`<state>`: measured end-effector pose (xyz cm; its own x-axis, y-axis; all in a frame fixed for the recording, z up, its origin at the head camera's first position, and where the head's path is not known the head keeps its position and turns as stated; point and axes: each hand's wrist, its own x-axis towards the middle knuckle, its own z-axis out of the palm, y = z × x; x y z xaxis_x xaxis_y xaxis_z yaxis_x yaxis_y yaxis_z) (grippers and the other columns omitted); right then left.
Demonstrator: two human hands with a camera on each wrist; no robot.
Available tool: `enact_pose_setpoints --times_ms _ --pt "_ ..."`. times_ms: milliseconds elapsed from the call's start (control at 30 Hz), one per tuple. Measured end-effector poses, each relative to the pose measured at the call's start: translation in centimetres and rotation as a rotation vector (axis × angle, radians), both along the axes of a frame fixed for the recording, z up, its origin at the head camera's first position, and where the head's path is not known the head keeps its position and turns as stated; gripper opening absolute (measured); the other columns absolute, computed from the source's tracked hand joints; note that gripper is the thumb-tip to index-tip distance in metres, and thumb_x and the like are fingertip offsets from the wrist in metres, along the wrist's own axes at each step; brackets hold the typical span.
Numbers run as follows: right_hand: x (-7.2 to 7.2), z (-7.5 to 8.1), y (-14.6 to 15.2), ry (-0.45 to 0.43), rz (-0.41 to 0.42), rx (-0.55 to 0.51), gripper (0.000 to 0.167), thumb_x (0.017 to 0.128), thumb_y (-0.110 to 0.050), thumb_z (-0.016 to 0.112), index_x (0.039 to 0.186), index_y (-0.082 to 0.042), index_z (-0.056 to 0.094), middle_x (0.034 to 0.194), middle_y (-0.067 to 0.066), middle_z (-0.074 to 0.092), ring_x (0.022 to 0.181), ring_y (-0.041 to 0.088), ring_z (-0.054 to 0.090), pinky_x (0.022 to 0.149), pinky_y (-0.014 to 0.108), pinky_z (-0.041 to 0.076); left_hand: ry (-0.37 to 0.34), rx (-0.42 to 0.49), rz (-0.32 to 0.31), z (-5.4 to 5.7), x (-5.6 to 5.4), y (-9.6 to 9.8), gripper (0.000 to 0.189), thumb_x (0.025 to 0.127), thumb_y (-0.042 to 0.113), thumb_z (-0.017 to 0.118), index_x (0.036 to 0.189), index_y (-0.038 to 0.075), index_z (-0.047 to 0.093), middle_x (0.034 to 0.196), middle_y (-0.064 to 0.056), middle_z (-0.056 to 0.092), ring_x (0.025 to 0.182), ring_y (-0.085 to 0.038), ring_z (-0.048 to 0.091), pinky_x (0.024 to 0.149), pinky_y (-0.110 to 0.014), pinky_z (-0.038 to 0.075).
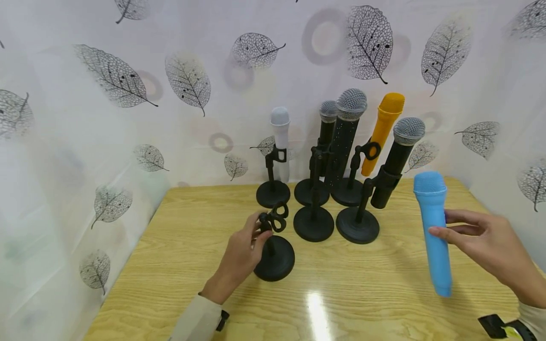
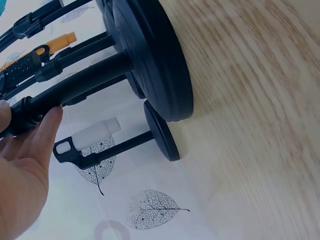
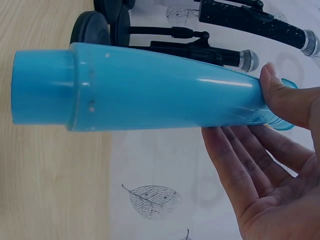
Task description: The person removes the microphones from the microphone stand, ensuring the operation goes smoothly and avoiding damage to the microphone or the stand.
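A light-blue microphone (image 1: 434,232) is held upright above the right side of the table by my right hand (image 1: 486,241), thumb on one side and fingers on the other. In the right wrist view its plain blue handle end (image 3: 45,87) points left. My left hand (image 1: 241,253) grips the upper post of a black microphone stand (image 1: 275,260) whose round base is at the table's front middle. That stand's clip (image 1: 279,218) has two rings and carries no microphone. In the left wrist view, the fingers (image 2: 47,132) wrap the post near its top.
Behind are several black stands. A white microphone (image 1: 280,132), an orange microphone (image 1: 384,130), a speckled black microphone (image 1: 343,142) and two other black ones, including the right one (image 1: 396,156), stand there. A leaf-print cloth (image 1: 187,142) backs the wooden table (image 1: 192,213).
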<state>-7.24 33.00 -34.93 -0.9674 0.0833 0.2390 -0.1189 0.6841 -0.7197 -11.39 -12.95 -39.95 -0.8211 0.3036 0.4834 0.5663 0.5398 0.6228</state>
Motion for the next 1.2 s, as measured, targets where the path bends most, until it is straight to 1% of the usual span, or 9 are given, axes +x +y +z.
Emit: enact_pose_setpoints --times_ms 133,200,300,367,433,567,733,967,1200 --pt "-0.4 -0.7 0.4 -0.027 -0.001 -0.017 0.057 0.09 -0.019 0.081 0.13 0.015 0.058 0.099 -0.039 0.051 0.078 -0.014 0.062 0.06 0.011 0.05 0.003 -0.003 0.023 0.1 0.0 -0.1 0.052 0.099 0.006 0.065 0.146 0.01 0.044 0.117 -0.015 0.071 0.105 -0.023 0.072 0.081 -0.028 0.059" --pt "-0.7 -1.1 0.7 -0.049 -0.003 -0.017 0.058 0.09 -0.021 0.08 0.13 0.015 0.058 0.101 -0.029 0.06 0.077 -0.011 0.063 0.06 0.013 0.051 0.002 -0.002 0.025 0.2 0.0 -0.2 0.053 0.099 0.006 0.066 0.147 0.011 0.043 0.116 -0.014 0.071 0.105 -0.023 0.072 0.08 -0.028 0.059" --pt "-1.1 -1.7 1.1 -0.098 -0.013 0.002 0.061 0.091 -0.027 0.08 0.13 0.014 0.059 0.109 -0.005 0.069 0.077 -0.011 0.063 0.06 0.014 0.051 0.004 0.005 0.025 0.2 -0.1 -0.3 0.051 0.099 0.007 0.066 0.145 0.012 0.045 0.116 -0.013 0.071 0.106 -0.023 0.071 0.081 -0.028 0.059" --pt "-1.6 -2.0 1.4 -0.133 -0.016 0.004 0.063 0.091 -0.031 0.079 0.131 0.014 0.059 0.115 0.011 0.069 0.077 -0.01 0.063 0.061 0.015 0.052 0.005 0.014 0.024 0.2 -0.3 -0.5 0.049 0.099 0.008 0.065 0.144 0.012 0.046 0.116 -0.012 0.071 0.107 -0.023 0.071 0.081 -0.028 0.059" --pt "-2.0 -2.3 1.6 -0.169 -0.009 -0.002 0.065 0.092 -0.033 0.078 0.132 0.014 0.058 0.12 0.022 0.067 0.077 -0.007 0.066 0.061 0.016 0.052 0.008 0.023 0.024 0.1 -0.4 -0.6 0.048 0.1 0.008 0.065 0.144 0.011 0.046 0.116 -0.012 0.072 0.107 -0.024 0.071 0.081 -0.028 0.059" --pt "-2.9 -3.0 1.9 -0.253 0.016 -0.006 0.071 0.093 -0.039 0.075 0.135 0.014 0.054 0.127 0.035 0.06 0.077 0.005 0.072 0.064 0.022 0.056 0.019 0.038 0.021 0.0 -0.8 -0.9 0.046 0.1 0.007 0.064 0.142 0.009 0.047 0.115 -0.013 0.072 0.106 -0.026 0.071 0.081 -0.029 0.059" --pt "-4.1 -3.8 2.3 -0.319 0.042 0.018 0.077 0.094 -0.045 0.073 0.136 0.016 0.051 0.132 0.038 0.055 0.078 0.016 0.074 0.068 0.031 0.06 0.033 0.05 0.01 0.0 -1.2 -1.0 0.044 0.1 0.006 0.064 0.141 0.003 0.048 0.115 -0.013 0.072 0.106 -0.027 0.071 0.081 -0.03 0.059" --pt "-5.4 -4.9 2.4 -0.366 0.063 0.016 0.082 0.094 -0.044 0.073 0.135 0.022 0.048 0.128 0.041 0.056 0.081 0.028 0.074 0.069 0.037 0.061 0.014 0.059 0.01 -0.3 -1.4 -1.0 0.045 0.1 0.006 0.064 0.142 0.005 0.047 0.116 -0.014 0.072 0.106 -0.028 0.071 0.081 -0.03 0.059" --pt "-6.6 -6.0 2.5 -0.417 0.106 0.004 0.081 0.095 -0.041 0.072 0.132 0.026 0.046 0.116 0.037 0.064 0.082 0.027 0.072 0.07 0.038 0.062 -0.007 0.066 0.016 -0.2 -1.4 -1.1 0.046 0.1 0.007 0.064 0.143 0.008 0.047 0.117 -0.014 0.071 0.107 -0.029 0.071 0.081 -0.031 0.06"
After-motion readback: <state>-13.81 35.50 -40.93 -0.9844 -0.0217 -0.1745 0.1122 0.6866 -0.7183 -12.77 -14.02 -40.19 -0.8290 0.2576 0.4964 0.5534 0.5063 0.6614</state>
